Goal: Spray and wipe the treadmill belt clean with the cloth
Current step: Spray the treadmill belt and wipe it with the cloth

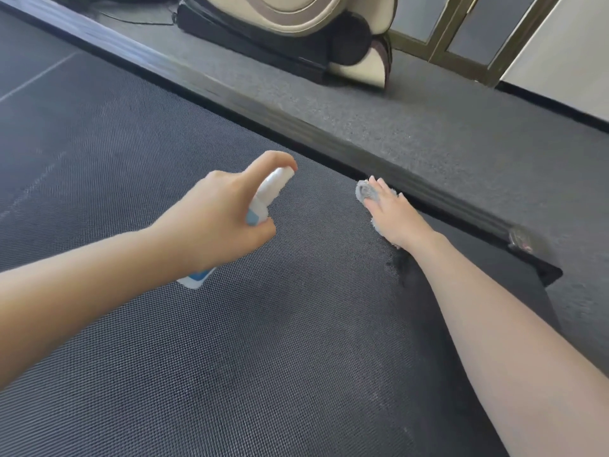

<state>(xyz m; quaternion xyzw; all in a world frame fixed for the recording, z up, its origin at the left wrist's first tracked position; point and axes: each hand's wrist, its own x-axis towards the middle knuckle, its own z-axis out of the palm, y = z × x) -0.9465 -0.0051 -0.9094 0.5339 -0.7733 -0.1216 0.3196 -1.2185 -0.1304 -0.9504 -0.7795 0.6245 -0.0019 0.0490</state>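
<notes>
Left hand grips the spray bottle, forefinger on its nozzle, above the treadmill belt. Right hand, fingers flat, presses the grey cloth near the belt's right edge. Spraying appears under way; wiping across the wetted patch likely follows.

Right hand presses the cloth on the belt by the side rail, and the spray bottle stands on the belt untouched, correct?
No: the head view shows the left hand gripping the spray bottle above the belt. The right hand does press the cloth on the belt by the side rail.
</notes>
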